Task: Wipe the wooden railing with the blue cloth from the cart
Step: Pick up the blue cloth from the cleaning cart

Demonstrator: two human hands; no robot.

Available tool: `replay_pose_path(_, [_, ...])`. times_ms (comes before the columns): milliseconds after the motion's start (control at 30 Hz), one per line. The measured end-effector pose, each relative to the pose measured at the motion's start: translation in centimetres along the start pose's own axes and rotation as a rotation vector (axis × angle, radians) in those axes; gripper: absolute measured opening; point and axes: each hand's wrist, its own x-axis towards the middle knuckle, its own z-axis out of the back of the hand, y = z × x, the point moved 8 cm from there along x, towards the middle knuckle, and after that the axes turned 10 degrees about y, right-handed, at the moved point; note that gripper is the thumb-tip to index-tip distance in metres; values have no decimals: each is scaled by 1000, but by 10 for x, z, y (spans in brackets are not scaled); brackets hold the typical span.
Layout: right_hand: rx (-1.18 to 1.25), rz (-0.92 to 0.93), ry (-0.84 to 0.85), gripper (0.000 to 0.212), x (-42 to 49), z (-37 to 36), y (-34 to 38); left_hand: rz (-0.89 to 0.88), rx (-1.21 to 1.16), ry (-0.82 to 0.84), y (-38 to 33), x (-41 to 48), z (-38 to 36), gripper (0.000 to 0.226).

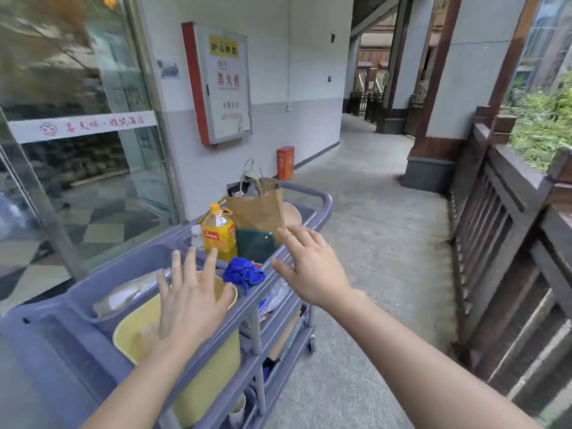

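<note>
A crumpled blue cloth [244, 273] lies on the top shelf of the grey-purple cart [312, 222], near its right rim. My left hand [188, 300] hovers open, fingers spread, over a yellow bucket [210, 376] just left of the cloth. My right hand [311, 266] is open too, fingers apart, above the cart's right rim, just right of the cloth. Neither hand touches the cloth. The dark wooden railing [507, 205] runs along the right side of the walkway.
On the cart stand a yellow oil bottle [218, 232], a brown paper bag [258, 209] and a dark green container [255, 244]. A glass door is on the left, a fire hydrant cabinet [221, 85] on the wall. Concrete walkway [380, 243] lies between cart and railing.
</note>
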Motion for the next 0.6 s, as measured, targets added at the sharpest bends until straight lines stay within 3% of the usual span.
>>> replay_pose_path(600, [246,-119,421,69,142,-234,-35,147,-72,399,20,71,-195,63])
